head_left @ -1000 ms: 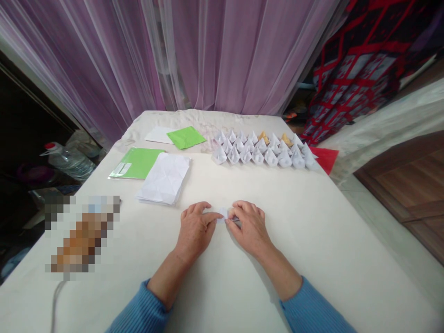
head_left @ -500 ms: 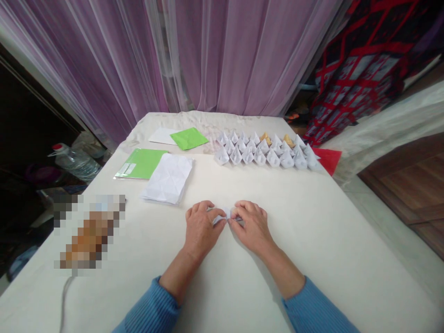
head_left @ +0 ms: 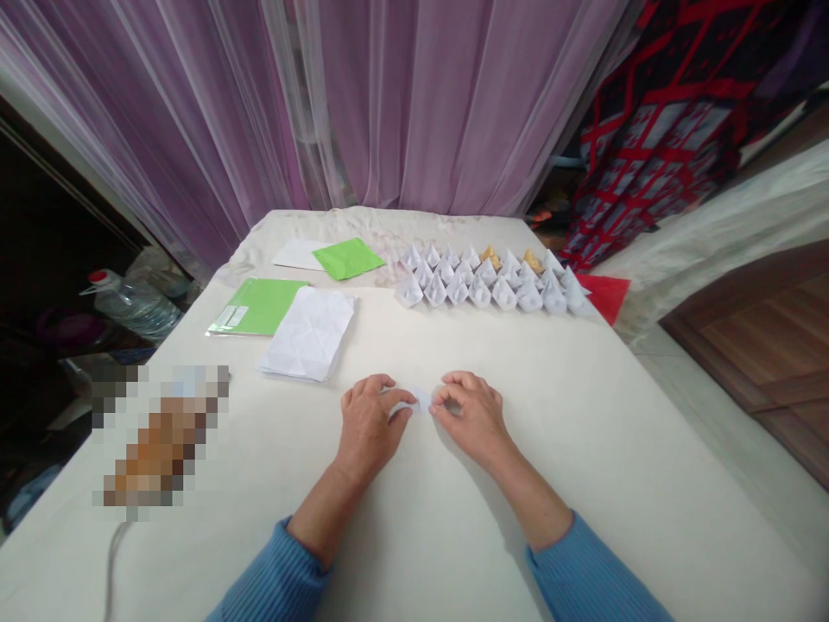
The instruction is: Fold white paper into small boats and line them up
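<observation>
A small piece of folded white paper [head_left: 422, 400] lies between my hands near the middle of the table, partly covered by my fingers. My left hand [head_left: 372, 419] pinches its left end between thumb and forefinger. At the right end, the thumb and forefinger of my right hand [head_left: 474, 413] close on the paper's tip, with a gap inside the curve of the fingers. Beyond my left hand lies a stack of creased white paper sheets [head_left: 312, 333]. Farther back on the right stand several rows of folded paper boats [head_left: 479, 294], mostly white, with two yellowish ones among them.
A green paper pack [head_left: 259, 304] and a loose green sheet [head_left: 348, 258] lie back left, beside a white sheet [head_left: 294, 254]. A red sheet [head_left: 605, 296] sits at the right edge. A blurred-out object [head_left: 161, 445] with a cable is at the left. A water bottle [head_left: 133, 304] stands beyond the table [head_left: 414, 553].
My right fingers have shifted slightly on the folded paper, showing more of its middle. Both hands stay at nearly the same place, and the whole view has moved a little.
</observation>
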A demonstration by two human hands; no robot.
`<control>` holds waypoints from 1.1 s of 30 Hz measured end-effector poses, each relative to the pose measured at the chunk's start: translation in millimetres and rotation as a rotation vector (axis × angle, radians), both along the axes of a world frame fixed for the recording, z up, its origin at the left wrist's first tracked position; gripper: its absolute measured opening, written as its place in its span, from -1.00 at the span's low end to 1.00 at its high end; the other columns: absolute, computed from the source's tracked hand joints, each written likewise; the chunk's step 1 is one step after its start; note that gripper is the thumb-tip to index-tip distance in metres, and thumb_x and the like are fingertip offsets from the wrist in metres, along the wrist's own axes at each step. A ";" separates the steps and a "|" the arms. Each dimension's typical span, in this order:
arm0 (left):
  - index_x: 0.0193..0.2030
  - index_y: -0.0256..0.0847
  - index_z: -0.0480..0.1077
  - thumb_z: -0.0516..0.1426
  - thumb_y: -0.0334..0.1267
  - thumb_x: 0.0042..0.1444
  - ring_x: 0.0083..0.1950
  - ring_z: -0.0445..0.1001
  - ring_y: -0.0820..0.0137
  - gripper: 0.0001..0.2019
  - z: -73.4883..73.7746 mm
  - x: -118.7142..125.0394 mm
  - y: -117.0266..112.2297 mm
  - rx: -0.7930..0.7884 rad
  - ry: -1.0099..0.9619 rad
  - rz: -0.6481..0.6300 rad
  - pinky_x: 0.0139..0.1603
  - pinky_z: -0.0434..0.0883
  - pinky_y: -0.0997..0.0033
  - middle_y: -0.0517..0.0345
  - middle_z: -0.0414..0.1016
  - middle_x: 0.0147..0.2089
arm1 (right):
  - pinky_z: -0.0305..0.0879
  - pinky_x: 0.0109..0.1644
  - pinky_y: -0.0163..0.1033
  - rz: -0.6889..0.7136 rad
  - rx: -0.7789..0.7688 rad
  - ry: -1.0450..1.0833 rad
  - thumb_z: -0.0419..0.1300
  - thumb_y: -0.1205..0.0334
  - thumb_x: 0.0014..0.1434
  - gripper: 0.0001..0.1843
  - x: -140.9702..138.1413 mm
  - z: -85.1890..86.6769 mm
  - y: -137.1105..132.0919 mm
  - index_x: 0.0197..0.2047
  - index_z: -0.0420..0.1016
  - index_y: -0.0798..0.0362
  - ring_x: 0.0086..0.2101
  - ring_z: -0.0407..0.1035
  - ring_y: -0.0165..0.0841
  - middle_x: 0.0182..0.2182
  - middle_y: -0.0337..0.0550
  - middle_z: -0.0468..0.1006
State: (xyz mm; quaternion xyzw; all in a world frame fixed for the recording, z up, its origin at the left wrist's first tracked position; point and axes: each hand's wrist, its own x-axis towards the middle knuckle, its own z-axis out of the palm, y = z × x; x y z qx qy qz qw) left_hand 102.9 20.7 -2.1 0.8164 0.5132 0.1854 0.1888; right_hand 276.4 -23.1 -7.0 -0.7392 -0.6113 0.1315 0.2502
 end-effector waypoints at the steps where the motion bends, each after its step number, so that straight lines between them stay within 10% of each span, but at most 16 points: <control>1: -0.18 0.14 0.56 0.20 -0.31 0.11 0.06 0.37 0.22 -0.79 -0.3 -0.6 0.4 -0.005 -0.002 -0.001 0.10 0.25 0.09 0.17 0.43 0.01 | 0.09 0.04 -0.05 -0.005 -0.003 0.003 0.28 0.31 0.03 -0.91 0.8 0.4 -0.1 -0.41 0.56 -0.10 -0.06 0.33 -0.25 -0.09 -0.23 0.49; 33: -0.23 0.05 0.52 0.21 -0.27 0.12 0.03 0.39 0.25 -0.89 0.8 0.2 0.7 0.045 0.005 -0.007 0.07 0.19 0.15 0.19 0.46 -0.06 | 0.03 0.11 0.01 -0.058 0.025 -0.029 0.37 0.13 0.00 -0.84 -9.4 2.8 0.5 -0.34 0.52 -0.08 0.03 0.25 -0.17 0.00 -0.17 0.45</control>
